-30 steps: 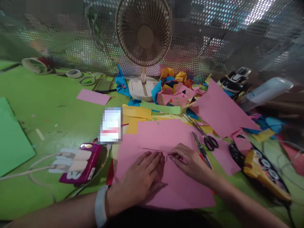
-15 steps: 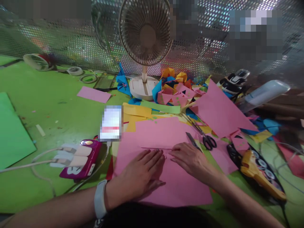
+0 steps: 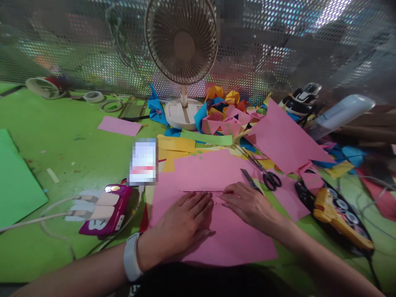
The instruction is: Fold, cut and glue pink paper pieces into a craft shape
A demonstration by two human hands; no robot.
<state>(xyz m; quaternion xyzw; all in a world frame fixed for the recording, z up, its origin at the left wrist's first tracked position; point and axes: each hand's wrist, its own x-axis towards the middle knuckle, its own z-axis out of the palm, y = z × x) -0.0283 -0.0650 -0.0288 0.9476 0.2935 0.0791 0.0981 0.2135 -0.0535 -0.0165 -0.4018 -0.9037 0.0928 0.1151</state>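
Note:
A large pink paper sheet [image 3: 247, 243] lies in front of me, with another pink piece [image 3: 204, 171] over its upper part. A dark straight line runs along that piece's lower edge. My left hand [image 3: 188, 218] rests flat on the pink paper, fingers stretched toward this edge and thumb apart. On the right end of the same edge, my right hand [image 3: 247, 202] lies with its fingers extended and slightly bent, tips on the paper. Its fingertips point at the left hand's, with a small gap between. Neither hand visibly grips anything.
Beyond the right hand lie a dark blade-like tool [image 3: 250, 179] and black-handled scissors [image 3: 270, 180]. A yellow glue gun [image 3: 340, 218] is at the right. Left are a lit phone [image 3: 142, 161] and a purple power strip [image 3: 114, 206] with cables. A fan [image 3: 184, 111] stands behind, near folded paper pieces [image 3: 229, 119].
The view has shifted slightly, moving the background a little left. Both hands stay in nearly the same place on the pink paper.

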